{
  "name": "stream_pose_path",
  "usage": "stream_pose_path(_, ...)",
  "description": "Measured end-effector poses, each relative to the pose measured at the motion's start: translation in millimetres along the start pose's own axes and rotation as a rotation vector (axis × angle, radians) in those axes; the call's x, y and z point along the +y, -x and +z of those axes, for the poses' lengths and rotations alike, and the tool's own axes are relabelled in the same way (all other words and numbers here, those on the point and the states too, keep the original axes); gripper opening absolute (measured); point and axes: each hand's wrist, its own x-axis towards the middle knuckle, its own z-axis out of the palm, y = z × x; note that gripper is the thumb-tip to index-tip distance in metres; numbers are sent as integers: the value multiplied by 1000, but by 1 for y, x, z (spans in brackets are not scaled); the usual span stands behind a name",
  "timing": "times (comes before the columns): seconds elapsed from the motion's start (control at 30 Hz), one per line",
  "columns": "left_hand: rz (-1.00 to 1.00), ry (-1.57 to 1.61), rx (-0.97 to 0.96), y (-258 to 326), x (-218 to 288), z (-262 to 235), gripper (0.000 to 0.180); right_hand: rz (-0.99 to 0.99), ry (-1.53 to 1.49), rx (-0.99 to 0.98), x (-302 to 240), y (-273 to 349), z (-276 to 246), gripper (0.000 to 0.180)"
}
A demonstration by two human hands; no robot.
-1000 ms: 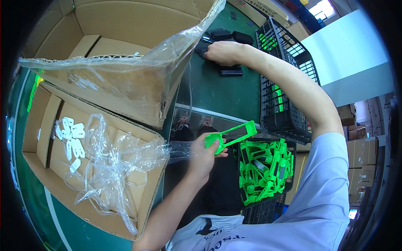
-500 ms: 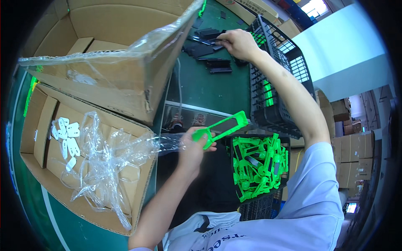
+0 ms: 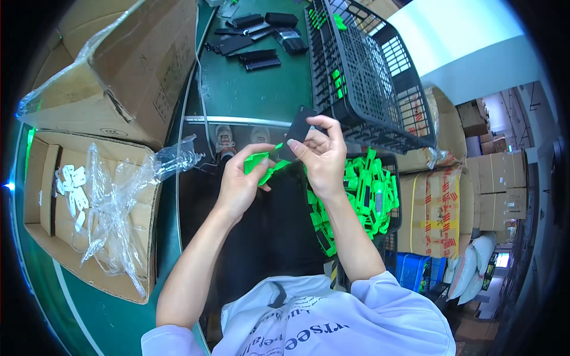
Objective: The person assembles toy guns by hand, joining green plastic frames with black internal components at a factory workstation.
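Observation:
My left hand (image 3: pixel 238 181) is closed around a green plastic frame-like part (image 3: pixel 256 165), its fingers covering much of it. Close beside it, my right hand (image 3: pixel 323 157) pinches a thin flat black rectangular plate (image 3: pixel 300 123) between thumb and fingers. The plate is tilted, with its lower end at the green part; whether the two touch is hard to tell. Under my right wrist stands a dark crate heaped with similar green parts (image 3: pixel 377 193), several with dark inserts. More black plates (image 3: pixel 261 59) lie in loose stacks on the green table.
A black plastic basket (image 3: pixel 380 71) stands at the table's right edge. At left, a low cardboard box (image 3: pixel 127 261) holds crumpled clear plastic film (image 3: pixel 110 207) and small white pieces (image 3: pixel 72 184). A larger carton (image 3: pixel 133 77) rises behind it. Stacked cartons (image 3: pixel 496 172) stand farther right.
My right hand has come back from the black stacks to my left hand, bringing a black plate. My left hand has turned the green part. The view has shifted.

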Motion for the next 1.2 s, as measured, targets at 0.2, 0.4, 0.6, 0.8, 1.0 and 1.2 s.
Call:
stream_pose_path(0.2, 4, -76, 25, 2, 3, 2, 24, 91, -185, 53, 4, 3, 0, 68)
stream_pose_path(0.4, 10, -72, 86, 1, 0, 0, 19, 120, -172, 75, 7, 6, 4, 57)
stream_pose_path(0.6, 79, -151, 174, 2, 0, -2, 15, 136, -171, 129, 9, 7, 17, 42)
stream_pose_path(0.8, 73, -175, 166, 1, 0, -1, 15, 191, -192, 133, 10, 8, 12, 35)
stream_pose_path(1.0, 89, -152, 177, 1, 0, -1, 15, 225, -90, 133, -1, 5, 5, 20)
stream_pose_path(1.2, 220, -306, 177, 1, -5, -2, 15, 252, -27, 190, -1, -4, -5, 13)
